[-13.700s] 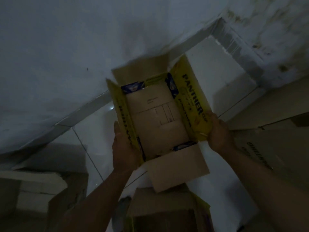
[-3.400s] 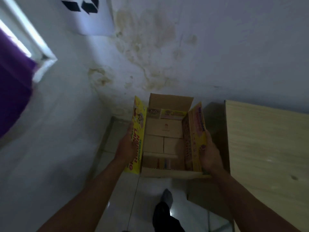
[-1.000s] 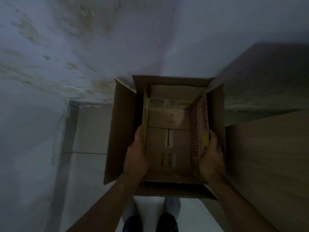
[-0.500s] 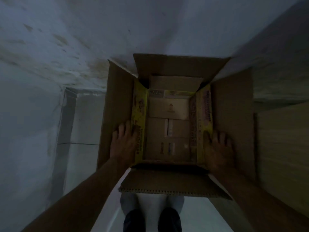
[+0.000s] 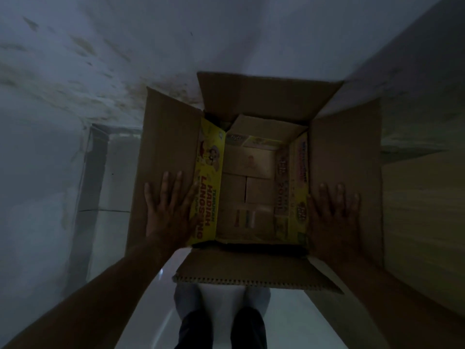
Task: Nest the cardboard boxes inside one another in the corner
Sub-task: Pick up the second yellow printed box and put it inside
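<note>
Big brown box (image 5: 264, 96) stands open on the tiled floor (image 5: 113, 222), tucked right into the corner against the stained wall (image 5: 100, 71), all four flaps thrown wide. And down inside it sits the yellow box (image 5: 245, 195), nested neatly, its own flaps standing up along the brown walls.

Look at the left yellow flap (image 5: 210, 197): red letters running lengthways, "HADIAH" over "LANGS…", the tail of the word lost near the hand, with a cartoon figure printed above them. The right yellow flap (image 5: 299, 177) carries pink and red lettering and round logos, too dim and blurred to read. Faint print and a few small coloured marks on the inner floor of the yellow box; no reading those either.

Now the hands. Left hand (image 5: 171, 210) lies flat on the brown box's left flap (image 5: 166, 142), grip spread, fingers straight, thumb edge against the yellow flap. Right hand (image 5: 334, 217) mirrors it on the right flap (image 5: 344, 152), palm down, grip spread, holding nothing, just beside the yellow edge.

Near flap (image 5: 251, 270) hangs toward the person, corrugated edge showing. Dark shoes (image 5: 247, 328) below it. Pale wooden panel (image 5: 422, 210) hard against the box on the right.
</note>
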